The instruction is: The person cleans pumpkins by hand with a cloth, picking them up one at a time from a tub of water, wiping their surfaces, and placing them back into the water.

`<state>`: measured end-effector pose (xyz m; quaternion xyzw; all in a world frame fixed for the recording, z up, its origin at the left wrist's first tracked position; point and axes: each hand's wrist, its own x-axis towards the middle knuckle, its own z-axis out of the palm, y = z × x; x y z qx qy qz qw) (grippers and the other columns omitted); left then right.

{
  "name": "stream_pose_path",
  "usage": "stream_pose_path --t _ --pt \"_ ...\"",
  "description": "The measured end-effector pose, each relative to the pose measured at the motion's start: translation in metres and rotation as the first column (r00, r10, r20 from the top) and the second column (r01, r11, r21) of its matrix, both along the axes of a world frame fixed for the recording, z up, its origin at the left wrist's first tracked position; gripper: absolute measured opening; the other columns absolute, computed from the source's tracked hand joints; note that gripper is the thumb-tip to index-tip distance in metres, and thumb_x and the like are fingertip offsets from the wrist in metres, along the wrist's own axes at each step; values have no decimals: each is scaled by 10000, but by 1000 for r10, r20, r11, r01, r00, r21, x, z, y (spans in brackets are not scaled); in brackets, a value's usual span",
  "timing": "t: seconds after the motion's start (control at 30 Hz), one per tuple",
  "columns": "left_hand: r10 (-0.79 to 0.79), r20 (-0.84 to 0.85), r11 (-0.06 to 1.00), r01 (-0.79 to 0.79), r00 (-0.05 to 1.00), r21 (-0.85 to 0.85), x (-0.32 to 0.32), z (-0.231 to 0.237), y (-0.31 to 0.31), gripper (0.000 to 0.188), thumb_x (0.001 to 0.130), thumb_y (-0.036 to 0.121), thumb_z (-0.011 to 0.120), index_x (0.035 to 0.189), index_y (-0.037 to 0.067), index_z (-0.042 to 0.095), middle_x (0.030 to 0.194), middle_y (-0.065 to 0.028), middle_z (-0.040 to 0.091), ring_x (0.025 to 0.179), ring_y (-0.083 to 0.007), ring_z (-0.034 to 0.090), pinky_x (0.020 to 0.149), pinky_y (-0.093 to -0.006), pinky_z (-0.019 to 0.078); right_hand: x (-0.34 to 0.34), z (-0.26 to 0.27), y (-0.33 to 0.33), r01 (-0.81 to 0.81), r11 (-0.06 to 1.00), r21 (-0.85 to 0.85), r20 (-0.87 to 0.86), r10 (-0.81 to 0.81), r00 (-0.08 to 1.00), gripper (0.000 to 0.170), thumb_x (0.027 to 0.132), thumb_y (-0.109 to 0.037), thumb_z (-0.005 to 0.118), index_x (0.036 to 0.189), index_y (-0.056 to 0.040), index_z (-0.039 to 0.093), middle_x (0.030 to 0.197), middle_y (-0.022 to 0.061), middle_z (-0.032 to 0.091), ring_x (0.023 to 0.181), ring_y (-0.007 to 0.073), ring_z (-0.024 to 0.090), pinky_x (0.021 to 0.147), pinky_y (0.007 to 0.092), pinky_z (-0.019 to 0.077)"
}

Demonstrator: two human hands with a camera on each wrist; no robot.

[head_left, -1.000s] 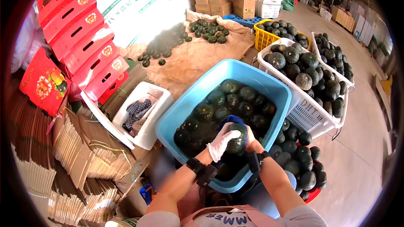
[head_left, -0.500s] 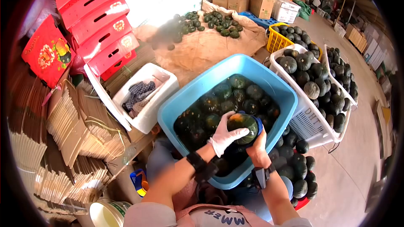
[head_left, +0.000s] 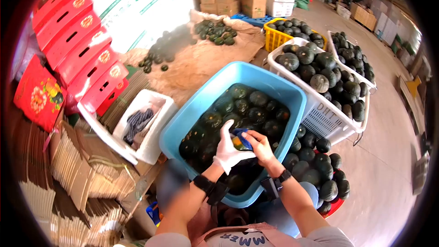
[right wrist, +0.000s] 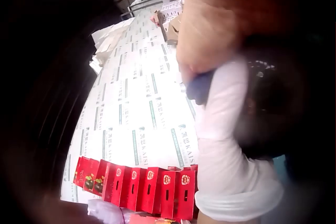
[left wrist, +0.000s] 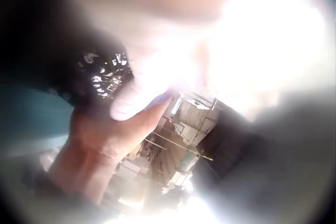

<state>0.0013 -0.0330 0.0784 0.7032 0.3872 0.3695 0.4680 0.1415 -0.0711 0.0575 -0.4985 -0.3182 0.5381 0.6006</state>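
Our right grip (head_left: 261,147) shifts up over the squash (head_left: 237,143), pinching the blue cloth (head_left: 242,136); our gloved left grip (head_left: 227,150) cups it opposite, long axis hidden.

white-gloved left hand (head_left: 225,154), blue cloth (head_left: 239,132) and orange-patched green squash (head_left: 237,143) show against a light blue tub (head_left: 206,92), with red boxes (head_left: 75,26) bearing pale floral emblems (head_left: 104,56) and a yellow crate (head_left: 271,39).

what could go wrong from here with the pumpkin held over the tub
The glossy pumpkin might slip from the gloved left hand and strike the tub pumpkins in the blue tub. The blue cloth in the right hand could slide off its skin. The heaped pumpkins above the rim of the white crate may roll off if bumped.
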Motion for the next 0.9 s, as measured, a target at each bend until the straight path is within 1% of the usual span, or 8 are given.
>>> stream_pose_path --t 0.2,0.33,0.4,0.47,0.53,0.63,0.73,0.9 --pt "560 548 807 -262 621 -529 44 -35 -13 632 793 139 782 1260 36 369 1107 -96 499 907 -156 535 784 -301 497 -40 -70 12 302 949 -90 -775 -257 577 477 895 -360 656 1273 -105 516 1135 33 612 1036 170 571 900 333 469" --pt "559 434 758 -225 707 -612 30 -54 -11 556 814 233 747 1177 15 387 1082 -98 515 905 -173 537 819 -314 481 -32 -17 -12 296 926 -233 -521 -376 766 579 821 -355 751 1276 -101 499 1117 54 611 1019 170 587 877 348 492" --pt "257 282 738 1 924 -675 4 -30 9 565 772 157 769 1175 4 403 1029 -107 563 875 -171 591 806 -303 515 -2 -4 -14 45 984 -173 -436 -118 892 538 831 -351 736 1236 -57 540 1076 76 632 963 168 616 832 325 515" --pt "-212 300 600 366 930 -711 -14 -6 33 550 757 127 780 1177 -9 451 993 -91 589 873 -169 607 787 -291 523 13 25 -18 -179 966 -185 -247 131 960 475 853 -353 702 1173 -17 601 1059 94 646 932 169 630 801 301 527" --pt "-267 276 615 384 923 -689 -13 0 30 522 753 113 785 1167 -14 495 980 -75 606 891 -167 611 793 -293 519 10 23 -16 -175 968 -179 -223 133 966 463 841 -327 720 1159 -9 608 1050 92 651 925 164 631 793 300 529" --pt "112 362 867 87 925 -491 2 -25 16 473 749 94 785 1120 2 506 1003 -75 589 872 -167 599 778 -290 509 -5 8 -8 115 988 -106 -461 -152 875 393 810 -248 763 1100 -15 636 983 71 661 903 158 627 801 310 513" --pt "454 553 839 -126 698 -529 30 -32 4 456 803 150 752 1123 26 451 1063 -91 537 931 -176 552 796 -321 502 -58 10 -6 536 819 -207 -528 -555 643 646 781 -227 786 1318 -67 463 1077 54 613 990 178 592 883 347 481" --pt "508 362 792 -259 782 -552 20 -66 -16 580 863 325 682 1234 -8 386 1156 -118 487 1010 -190 487 908 -312 415 -58 -15 -20 404 877 -262 -377 -478 793 783 710 -210 841 1330 -60 388 1162 74 570 1039 194 565 885 350 481"
